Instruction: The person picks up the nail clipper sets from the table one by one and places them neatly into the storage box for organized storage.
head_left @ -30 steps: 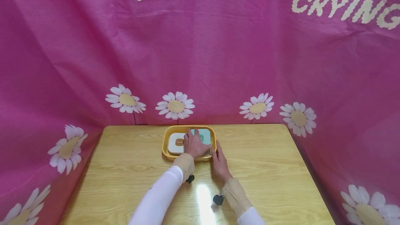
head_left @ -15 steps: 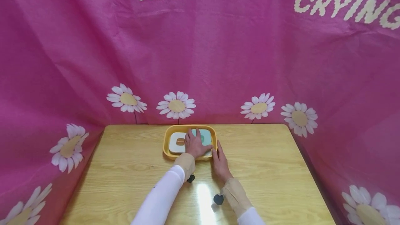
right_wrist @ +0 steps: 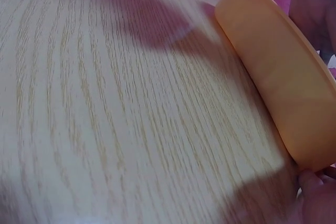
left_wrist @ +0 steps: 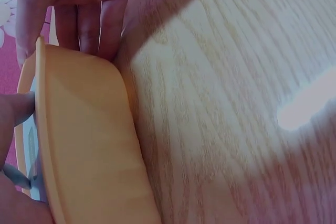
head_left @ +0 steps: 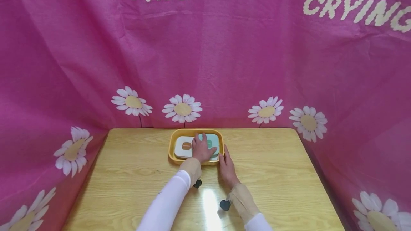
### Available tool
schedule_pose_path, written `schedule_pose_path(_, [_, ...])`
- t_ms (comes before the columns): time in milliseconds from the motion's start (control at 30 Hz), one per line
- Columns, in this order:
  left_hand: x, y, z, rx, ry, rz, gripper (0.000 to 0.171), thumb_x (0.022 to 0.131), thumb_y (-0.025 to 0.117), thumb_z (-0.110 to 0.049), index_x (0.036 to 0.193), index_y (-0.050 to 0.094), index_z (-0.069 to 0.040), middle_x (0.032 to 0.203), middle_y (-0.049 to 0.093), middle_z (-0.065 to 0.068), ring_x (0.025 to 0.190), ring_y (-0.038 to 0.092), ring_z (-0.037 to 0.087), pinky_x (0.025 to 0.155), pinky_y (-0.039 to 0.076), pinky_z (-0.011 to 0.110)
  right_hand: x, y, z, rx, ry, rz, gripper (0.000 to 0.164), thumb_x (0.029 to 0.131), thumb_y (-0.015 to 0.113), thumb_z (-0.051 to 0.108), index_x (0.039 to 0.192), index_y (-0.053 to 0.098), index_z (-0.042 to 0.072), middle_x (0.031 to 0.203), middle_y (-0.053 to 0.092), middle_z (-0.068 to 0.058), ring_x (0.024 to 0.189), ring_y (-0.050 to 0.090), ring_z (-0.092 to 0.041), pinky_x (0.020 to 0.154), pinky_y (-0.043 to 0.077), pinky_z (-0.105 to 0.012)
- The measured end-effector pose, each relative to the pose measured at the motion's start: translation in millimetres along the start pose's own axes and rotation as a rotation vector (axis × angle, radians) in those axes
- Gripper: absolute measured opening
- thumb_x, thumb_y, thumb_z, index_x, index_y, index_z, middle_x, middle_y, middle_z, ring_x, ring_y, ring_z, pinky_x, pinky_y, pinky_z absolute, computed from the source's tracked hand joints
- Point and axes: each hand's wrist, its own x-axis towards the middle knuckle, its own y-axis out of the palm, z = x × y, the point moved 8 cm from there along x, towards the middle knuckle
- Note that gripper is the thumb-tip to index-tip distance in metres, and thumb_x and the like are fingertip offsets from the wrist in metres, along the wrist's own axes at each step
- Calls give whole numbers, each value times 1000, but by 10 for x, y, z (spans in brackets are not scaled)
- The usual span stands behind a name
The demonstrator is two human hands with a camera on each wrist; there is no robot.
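Note:
In the head view, my left hand [head_left: 201,150] reaches into a yellow-orange tray [head_left: 171,155] and pinches a mint-green rounded-square card [head_left: 214,141] by its edges. A white piece shows just under its near edge. Left of that hand lies a white rounded-square card [head_left: 179,149] with a brown label. My right hand [head_left: 228,170] lies at the tray's right end, its extended fingers touching the outside. In the left wrist view, fingers [left_wrist: 21,106] reach over the rim to the pale green surface. The right wrist view catches the thumb [right_wrist: 308,179] against the tray's outer wall.
The tray stands near the far edge of a light wood table [head_left: 273,174]. A pink curtain [head_left: 224,63] with daisies hangs behind and along both sides. Dark camera mounts [head_left: 225,205] sit at the wrists, close above the tabletop.
The mint-green card has shifted slightly within the tray, and its near edge now shows over the white piece below. The right hand keeps its place; the head view has drifted slightly.

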Motion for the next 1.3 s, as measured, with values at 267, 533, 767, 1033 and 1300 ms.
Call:
schedule_pose_path(267, [2,62,-40,-27,1,-10,92,96,74,-41,162,28,4,166,16,33,150,23,51,122,25,61,-8,-4,21,45,-11,5,62,116,38,26,170,11,14,175,14,-14,161,13,-34,127,18,-51])
schedule_pose_path(533, [28,66,-60,-22,13,-7,90,97,73,-41,162,29,4,165,16,35,151,23,52,123,23,60,0,-9,38,12,-39,-10,61,115,39,26,170,13,13,174,17,-14,160,16,-33,127,18,-51])
schedule_pose_path(767, [20,75,-46,-17,1,23,91,98,72,-41,163,27,4,166,15,34,153,21,50,124,23,58,4,-6,5,10,8,6,63,115,39,30,170,11,16,175,15,-9,161,13,-31,128,17,-51])
schedule_pose_path(1033, [29,87,-25,-9,36,78,93,99,71,-43,164,23,2,168,10,33,154,18,50,125,24,57,-2,-10,37,-3,-32,0,62,116,37,29,169,12,11,175,15,-14,160,13,-36,127,16,-53])
schedule_pose_path(1300, [8,138,-12,-2,48,83,94,98,72,-43,164,23,3,167,13,35,153,21,50,125,24,57,-23,-16,-7,9,-23,0,61,116,37,28,170,11,13,175,14,-13,161,13,-34,127,16,-51])
